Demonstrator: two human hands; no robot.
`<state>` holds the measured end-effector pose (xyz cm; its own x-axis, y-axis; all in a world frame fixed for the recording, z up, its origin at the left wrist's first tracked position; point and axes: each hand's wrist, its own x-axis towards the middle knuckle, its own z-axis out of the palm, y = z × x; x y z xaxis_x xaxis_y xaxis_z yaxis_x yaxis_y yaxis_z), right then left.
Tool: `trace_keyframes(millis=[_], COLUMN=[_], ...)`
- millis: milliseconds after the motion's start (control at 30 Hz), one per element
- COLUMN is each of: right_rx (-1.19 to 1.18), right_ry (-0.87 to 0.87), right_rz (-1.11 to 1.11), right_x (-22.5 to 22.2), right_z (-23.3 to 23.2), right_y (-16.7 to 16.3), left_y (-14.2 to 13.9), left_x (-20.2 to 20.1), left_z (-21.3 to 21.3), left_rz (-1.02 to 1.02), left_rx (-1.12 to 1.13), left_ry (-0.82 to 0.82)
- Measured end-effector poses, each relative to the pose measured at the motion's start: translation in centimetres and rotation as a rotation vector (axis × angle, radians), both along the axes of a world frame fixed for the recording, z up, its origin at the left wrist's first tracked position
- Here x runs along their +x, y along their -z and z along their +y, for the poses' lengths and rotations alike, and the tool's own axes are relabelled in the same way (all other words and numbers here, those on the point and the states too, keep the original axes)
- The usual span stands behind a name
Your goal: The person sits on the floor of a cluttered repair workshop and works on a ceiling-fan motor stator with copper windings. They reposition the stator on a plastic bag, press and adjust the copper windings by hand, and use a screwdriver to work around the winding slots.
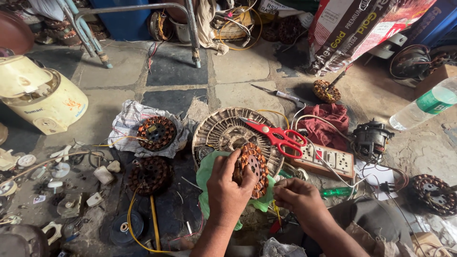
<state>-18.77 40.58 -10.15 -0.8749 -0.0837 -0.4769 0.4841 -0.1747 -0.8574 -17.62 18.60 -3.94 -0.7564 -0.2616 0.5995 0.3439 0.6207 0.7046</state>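
The left hand (227,190) grips a round, copper-wound motor stator with a dark central hole (252,167), fingers curled over its left rim and thumb side behind it. The stator stands on edge, tilted, so its flat wound face looks right and slightly towards the camera; the axis through its hole runs roughly left to right, and the disc's long spread runs from far to near. It sits near the middle of the scene, low, just above a crumpled green plastic bag (205,177).

The right hand (299,199) is closed to a narrow pinch just right of the stator, fingertips pressed together on thin wire; a yellow lead (275,209) hangs below them. Whether that pinched strand joins the stator's winding is too fine to tell.

Just beyond the stator lies a large pale slotted metal rotor disc (220,127) flat on the stone floor, with red-handled scissors (278,136) resting across its right side. Right of that are a white switch-and-socket board (328,161) and a dark red cloth (326,124). To the left, another copper-wound stator (157,133) rests on crumpled newspaper. A cream plastic appliance housing (45,102) sits far left, and a clear plastic bottle (426,105) lies far right.
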Motion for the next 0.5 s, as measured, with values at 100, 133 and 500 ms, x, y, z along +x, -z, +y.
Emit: trace_keyframes(millis=[100, 133, 500], right_rx=[0.109, 0.140, 0.300], right_ry=[-0.001, 0.010, 0.087], right_rz=[0.059, 0.071, 0.232], right_x=[-0.5, -0.5, 1.4], right_z=[-0.6, -0.5, 3.0], right_y=[0.5, 0.5, -3.6], left_y=[0.4, 0.6, 1.7], left_x=[-0.1, -0.3, -1.8], left_z=[-0.1, -0.2, -2.3], left_rz=[0.006, 0.005, -0.345], left_rx=[0.022, 0.039, 0.549], left_ry=[0.002, 0.004, -0.038])
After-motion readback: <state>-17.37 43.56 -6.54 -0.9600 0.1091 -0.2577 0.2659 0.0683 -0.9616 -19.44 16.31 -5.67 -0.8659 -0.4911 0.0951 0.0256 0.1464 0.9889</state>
